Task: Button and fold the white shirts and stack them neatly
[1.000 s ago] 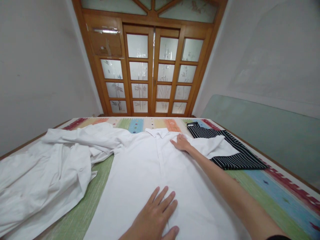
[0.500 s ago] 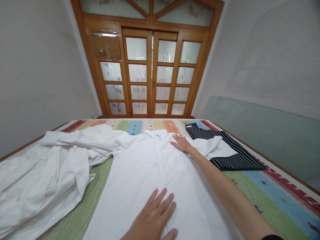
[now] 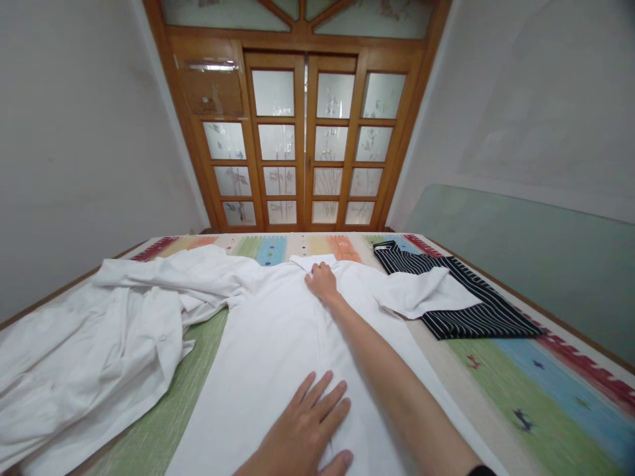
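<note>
A white collared shirt (image 3: 268,344) lies spread out front side up, its collar away from me and its right-hand sleeve stretched outward. My left hand (image 3: 310,423) rests flat on the lower front of the shirt, fingers apart. Just below the collar (image 3: 312,261), my right hand (image 3: 322,283) has its fingers curled together on the top of the button placket, closed on the shirt's cloth. The fingertips are partly hidden under the hand.
To the left lies a crumpled white garment (image 3: 99,350). A folded black-and-white striped garment (image 3: 489,314) sits at the right, partly under the shirt's sleeve. Beneath them is a colourful patterned cover (image 3: 501,403). Wooden glazed doors (image 3: 302,142) stand beyond the far edge.
My right hand has moved left from the shirt's shoulder to just below the collar, and its fingers have gone from spread flat to curled on the cloth. The left hand stays flat.
</note>
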`<action>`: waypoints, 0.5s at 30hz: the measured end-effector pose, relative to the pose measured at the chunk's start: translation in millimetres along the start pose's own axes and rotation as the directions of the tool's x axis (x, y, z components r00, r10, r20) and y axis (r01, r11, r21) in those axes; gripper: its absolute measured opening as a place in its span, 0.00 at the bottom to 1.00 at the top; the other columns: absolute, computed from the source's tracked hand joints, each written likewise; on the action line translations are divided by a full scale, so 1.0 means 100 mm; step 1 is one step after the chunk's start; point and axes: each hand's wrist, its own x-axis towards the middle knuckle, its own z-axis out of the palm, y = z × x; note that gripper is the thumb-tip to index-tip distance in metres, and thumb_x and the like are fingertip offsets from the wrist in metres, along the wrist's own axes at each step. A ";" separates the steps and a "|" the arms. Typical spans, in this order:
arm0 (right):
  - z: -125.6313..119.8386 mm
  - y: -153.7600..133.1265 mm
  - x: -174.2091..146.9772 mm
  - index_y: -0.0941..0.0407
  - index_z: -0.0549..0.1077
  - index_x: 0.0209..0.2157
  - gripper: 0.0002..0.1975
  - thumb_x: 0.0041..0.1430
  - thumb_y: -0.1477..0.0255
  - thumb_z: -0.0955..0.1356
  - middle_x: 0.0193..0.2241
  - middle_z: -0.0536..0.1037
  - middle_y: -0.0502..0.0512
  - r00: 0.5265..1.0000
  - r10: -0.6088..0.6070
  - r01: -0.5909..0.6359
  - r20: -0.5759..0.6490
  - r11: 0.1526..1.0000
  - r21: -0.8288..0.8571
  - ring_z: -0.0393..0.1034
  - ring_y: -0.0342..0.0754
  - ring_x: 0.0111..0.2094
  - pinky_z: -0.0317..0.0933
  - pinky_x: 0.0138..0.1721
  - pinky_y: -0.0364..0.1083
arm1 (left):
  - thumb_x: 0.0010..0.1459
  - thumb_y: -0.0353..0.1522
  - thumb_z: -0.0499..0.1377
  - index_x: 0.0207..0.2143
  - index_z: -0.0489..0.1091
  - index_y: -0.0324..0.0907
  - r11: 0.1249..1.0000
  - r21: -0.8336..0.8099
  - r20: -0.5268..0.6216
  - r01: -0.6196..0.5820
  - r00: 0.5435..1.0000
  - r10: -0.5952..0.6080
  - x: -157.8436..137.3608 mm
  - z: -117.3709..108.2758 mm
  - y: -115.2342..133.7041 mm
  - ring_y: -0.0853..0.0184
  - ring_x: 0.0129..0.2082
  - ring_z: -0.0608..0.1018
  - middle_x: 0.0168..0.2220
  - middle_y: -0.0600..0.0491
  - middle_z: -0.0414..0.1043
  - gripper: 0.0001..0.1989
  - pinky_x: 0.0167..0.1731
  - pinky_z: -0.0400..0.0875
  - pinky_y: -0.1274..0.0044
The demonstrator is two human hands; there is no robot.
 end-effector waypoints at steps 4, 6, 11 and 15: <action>0.10 0.03 -0.01 0.59 0.71 0.48 0.16 0.64 0.68 0.60 0.48 0.73 0.67 0.996 0.067 -0.067 -0.062 0.998 0.009 0.66 0.56 0.49 0.61 0.49 0.49 | 0.63 0.37 0.53 0.65 0.56 0.46 0.998 -0.039 -0.078 0.056 0.995 -0.059 -0.03 -0.02 -0.02 0.59 0.65 0.61 0.65 0.48 0.59 0.28 0.64 0.59 0.65; 0.10 0.07 0.01 0.58 0.72 0.48 0.15 0.64 0.69 0.60 0.47 0.74 0.65 0.995 0.081 -0.078 -0.062 0.996 0.035 0.68 0.55 0.48 0.61 0.48 0.48 | 0.64 0.36 0.52 0.63 0.58 0.46 0.987 -0.048 -0.135 0.152 0.978 -0.157 -0.03 -0.04 -0.08 0.62 0.64 0.62 0.64 0.48 0.60 0.25 0.62 0.62 0.68; 0.07 0.13 0.05 0.59 0.74 0.48 0.17 0.64 0.73 0.58 0.46 0.75 0.64 0.991 0.133 -0.131 -0.011 0.987 0.094 0.70 0.53 0.47 0.61 0.47 0.46 | 0.67 0.40 0.46 0.63 0.58 0.42 0.926 0.030 -0.129 0.377 0.920 -0.370 0.20 -0.12 -0.57 0.60 0.66 0.60 0.66 0.46 0.57 0.25 0.63 0.58 0.63; 0.04 0.13 0.05 0.58 0.74 0.50 0.19 0.66 0.73 0.56 0.46 0.76 0.64 0.992 0.126 -0.126 0.009 0.986 0.104 0.70 0.53 0.48 0.61 0.48 0.46 | 0.67 0.43 0.43 0.62 0.59 0.35 0.803 0.170 -0.123 0.571 0.821 -0.558 0.49 -0.30 -1.26 0.53 0.68 0.54 0.67 0.40 0.52 0.29 0.64 0.50 0.57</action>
